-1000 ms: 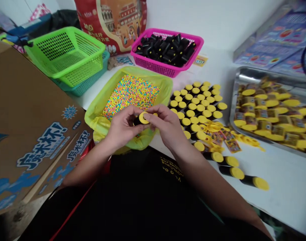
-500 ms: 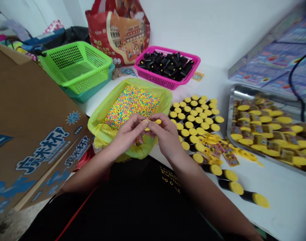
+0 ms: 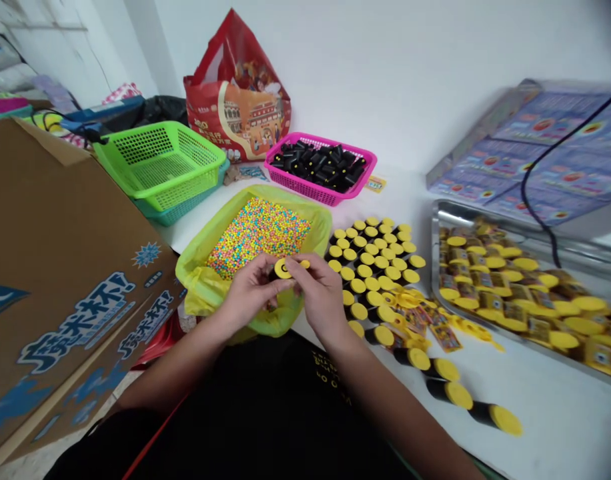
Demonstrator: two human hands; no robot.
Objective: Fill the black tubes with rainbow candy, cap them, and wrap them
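My left hand (image 3: 250,291) is wrapped round a small black tube with a yellow cap (image 3: 282,269), held over the near edge of a yellow-green lined bin of small multicoloured candy beads (image 3: 258,230). My right hand (image 3: 319,291) pinches the same tube at its cap from the right. Just to the right stands a block of several upright black tubes with yellow caps (image 3: 373,257). Three capped tubes (image 3: 448,390) lie on their sides on the white table near my right forearm.
A pink basket of black tubes (image 3: 319,165) sits behind the bin, with green and teal baskets (image 3: 160,167) stacked at left. A metal tray of labelled capped tubes (image 3: 525,293) is at right. A cardboard box (image 3: 60,280) stands at left, a red bag (image 3: 238,110) behind.
The view has tilted up and back, so everything sits lower in the frame. Both hands stay together at the bin's near edge; the yellow cap shows again between the fingers.
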